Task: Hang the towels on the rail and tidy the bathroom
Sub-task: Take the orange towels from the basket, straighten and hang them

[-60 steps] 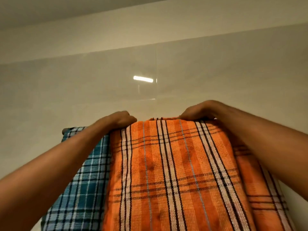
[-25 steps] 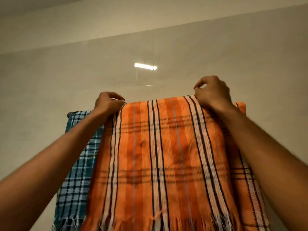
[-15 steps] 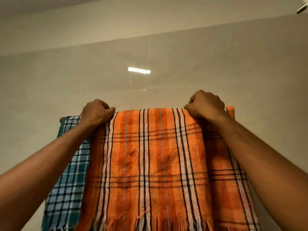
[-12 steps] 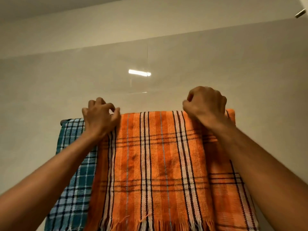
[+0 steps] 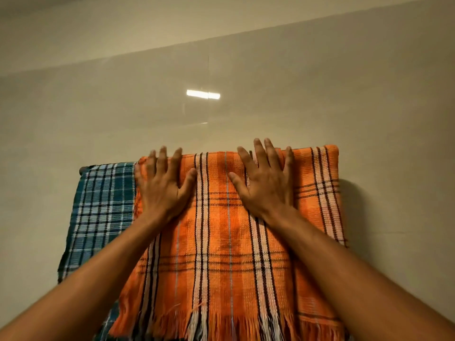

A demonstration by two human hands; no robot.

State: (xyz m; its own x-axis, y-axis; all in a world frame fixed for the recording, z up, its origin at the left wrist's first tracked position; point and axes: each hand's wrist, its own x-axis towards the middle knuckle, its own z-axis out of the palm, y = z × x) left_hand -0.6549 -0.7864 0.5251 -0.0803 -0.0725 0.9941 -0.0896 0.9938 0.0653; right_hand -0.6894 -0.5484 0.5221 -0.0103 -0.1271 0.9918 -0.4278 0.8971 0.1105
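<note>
An orange plaid towel (image 5: pixel 221 242) with a fringed lower edge hangs folded over the rail on the wall. To its left hangs a blue plaid towel (image 5: pixel 98 212), partly overlapped by the orange one. Only the rail's dark left end (image 5: pixel 82 169) shows; the towels cover the rest. My left hand (image 5: pixel 163 188) lies flat on the orange towel's upper left part, fingers straight and spread. My right hand (image 5: pixel 266 185) lies flat on its upper middle, fingers spread, tips reaching the fold.
A glossy beige tiled wall (image 5: pixel 246 70) stands behind the towels, with a lamp's reflection (image 5: pixel 203 94) above them. Bare wall shows to the right and left of the towels.
Both hands have let go of the orange towel's top edge, uncurled, and now lie flat on its front. The towel hangs spread wider along the rail.
</note>
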